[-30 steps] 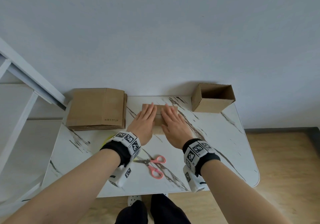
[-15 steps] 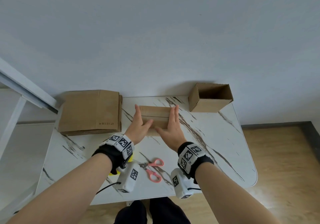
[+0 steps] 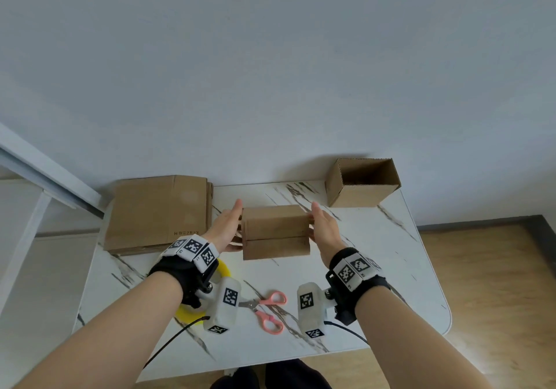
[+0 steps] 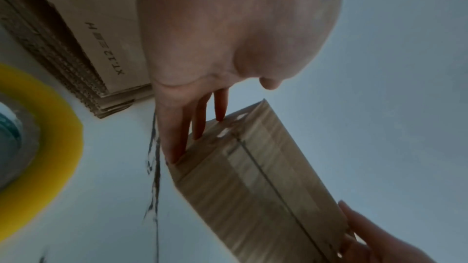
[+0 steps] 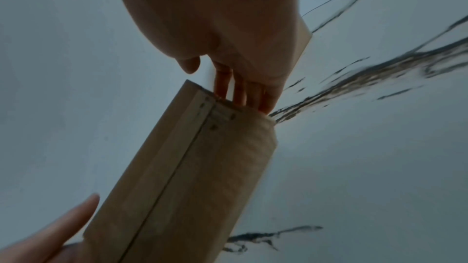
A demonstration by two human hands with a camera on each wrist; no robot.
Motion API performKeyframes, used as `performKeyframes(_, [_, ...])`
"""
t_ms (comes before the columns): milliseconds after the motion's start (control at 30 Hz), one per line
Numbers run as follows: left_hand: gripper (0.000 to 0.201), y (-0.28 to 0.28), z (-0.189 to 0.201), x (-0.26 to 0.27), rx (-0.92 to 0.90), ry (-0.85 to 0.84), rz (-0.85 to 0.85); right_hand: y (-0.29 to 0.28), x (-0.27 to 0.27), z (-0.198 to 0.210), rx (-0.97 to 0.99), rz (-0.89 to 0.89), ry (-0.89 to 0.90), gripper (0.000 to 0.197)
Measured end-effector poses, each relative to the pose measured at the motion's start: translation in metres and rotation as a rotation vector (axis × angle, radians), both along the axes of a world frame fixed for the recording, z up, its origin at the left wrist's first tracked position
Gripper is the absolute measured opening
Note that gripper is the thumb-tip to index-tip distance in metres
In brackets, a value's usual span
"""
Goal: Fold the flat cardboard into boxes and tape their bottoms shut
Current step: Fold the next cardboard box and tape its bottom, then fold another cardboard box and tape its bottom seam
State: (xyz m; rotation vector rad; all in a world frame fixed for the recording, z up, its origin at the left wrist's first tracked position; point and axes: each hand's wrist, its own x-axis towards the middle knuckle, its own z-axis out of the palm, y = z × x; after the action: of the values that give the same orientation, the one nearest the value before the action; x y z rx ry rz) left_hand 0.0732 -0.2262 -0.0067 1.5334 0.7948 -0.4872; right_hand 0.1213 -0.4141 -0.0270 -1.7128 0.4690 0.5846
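Note:
A small folded cardboard box (image 3: 275, 232) sits between my palms above the table's middle, its seamed flap face turned toward me. My left hand (image 3: 228, 223) presses straight fingers flat against the box's left end. Flat on the right end lies my right hand (image 3: 323, 229), fingers straight too. The left wrist view shows the left fingers (image 4: 200, 119) lying along the end of the box (image 4: 260, 177). In the right wrist view the right fingers (image 5: 238, 87) touch the end of the box (image 5: 182, 177). Whether the box touches the table I cannot tell.
A stack of flat cardboard (image 3: 156, 214) lies at the back left of the marble table (image 3: 376, 268). An open finished box (image 3: 362, 182) stands at the back right. A yellow tape roll (image 3: 222, 271) is under my left wrist, with pink scissors (image 3: 267, 310) near the front edge.
Both hands slid off the top of the box to its two ends. The box now shows its seamed face toward me, and it has come nearer.

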Motion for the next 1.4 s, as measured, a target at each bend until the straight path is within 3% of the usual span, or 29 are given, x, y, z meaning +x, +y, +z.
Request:
performKeyframes(133, [0.048,-0.001,0.009,-0.003,-0.029,-0.054,0.021,-0.012,-0.003,0.012,0.134,-0.048,-0.011,0.028])
performKeyframes(367, [0.028,-0.031,0.020,0.005,-0.096,-0.145,0.035,-0.042,-0.013,0.019,0.208,-0.119,-0.048,0.028])
performKeyframes(667, [0.041,-0.080,0.016,0.022,-0.114,-0.156,-0.091,-0.106,-0.015,0.009,0.255,-0.242,-0.034,0.033])
performKeyframes(900, [0.012,-0.123,0.009,0.045,-0.048,-0.164,-0.157,-0.148,0.003,0.003,0.251,-0.300,-0.050,0.027])
performKeyframes(1067, [0.034,-0.145,-0.001,0.057,-0.003,-0.175,-0.181,-0.171,0.024,-0.001,0.277,-0.311,-0.042,0.024])
performKeyframes(1400, [0.044,-0.168,-0.007,0.075,0.130,-0.212,-0.247,-0.186,0.058,-0.005,0.104,-0.224,-0.091,0.024])
